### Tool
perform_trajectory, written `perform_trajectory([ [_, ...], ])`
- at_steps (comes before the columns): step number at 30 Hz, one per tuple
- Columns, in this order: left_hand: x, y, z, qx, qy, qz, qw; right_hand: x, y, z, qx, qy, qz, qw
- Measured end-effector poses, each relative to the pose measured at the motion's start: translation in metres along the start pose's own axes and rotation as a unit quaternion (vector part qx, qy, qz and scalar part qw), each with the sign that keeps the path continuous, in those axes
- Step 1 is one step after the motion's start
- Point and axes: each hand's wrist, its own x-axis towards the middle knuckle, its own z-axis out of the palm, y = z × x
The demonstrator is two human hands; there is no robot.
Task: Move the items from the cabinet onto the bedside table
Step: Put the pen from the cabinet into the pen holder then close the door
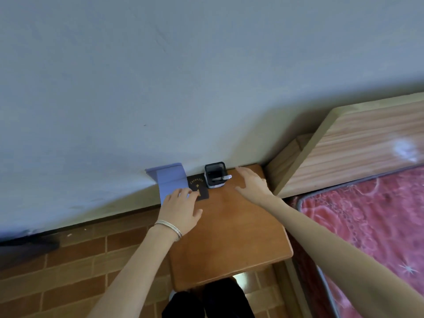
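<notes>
- Head view: a bedside table (231, 239) of smooth, glossy brown wood with rounded corners stood against a pale blue-grey wall (183, 65)
- Three items sat at its far edge by the wall, one of each
- One lilac folding cover (171, 180), matte and flat-panelled, was creased so that its upper panel leaned on the wall and its lower panel lay on the table's left corner
- One dark booklet (199, 185), rectangular with gold characters on its cover, lay flat just right of the cover; its long axis ran from the wall toward the table's front edge, slightly slanted
- One small boxy device (214, 175), black above and white below with a clear glossy top, stood upright just right of the booklet; a white tab stuck out of it to the right
- The left hand (181, 207) lay with straight, relaxed fingers across the booklet's near end and the cover's lower panel, gripping nothing
- Thin silver bangles (168, 228) ringed that wrist; their number was unclear
- The right hand (252, 184) was spread wide and flat, holding nothing, low over the table's far right corner, fingertips near the device; contact with the wood could not be told
- To the right were a grainy light-wood headboard (355, 145) and a red patterned mattress (367, 226)
- Brick-pattern floor tiles (68, 271) lay to the left
</notes>
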Motion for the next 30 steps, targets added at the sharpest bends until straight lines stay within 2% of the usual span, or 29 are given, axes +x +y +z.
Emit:
perform_trajectory([
  [5, 0.003, 0.024, -0.035, 0.017, 0.042, 0.079, 0.996, -0.055, 0.011, -0.032, -0.129, 0.071, -0.027, 0.989],
  [7, 0.003, 0.037, -0.048, 0.024, 0.068, 0.141, 0.987, -0.084, 0.015, -0.045, -0.166, 0.113, -0.017, 0.98],
  [11, 0.009, 0.063, -0.069, 0.064, 0.096, 0.237, 0.965, -0.143, 0.019, -0.061, -0.193, 0.165, 0.026, 0.967],
  [15, 0.005, 0.101, -0.086, 0.092, 0.071, 0.349, 0.93, -0.212, 0.013, -0.065, -0.185, 0.222, 0.111, 0.951],
  [23, -0.059, 0.176, -0.111, 0.141, 0.092, 0.584, 0.794, -0.358, -0.029, -0.034, -0.16, 0.281, 0.317, 0.892],
  [30, -0.178, 0.25, -0.096, 0.19, 0.073, 0.745, 0.635, -0.505, -0.079, 0.037, -0.097, 0.336, 0.505, 0.789],
])
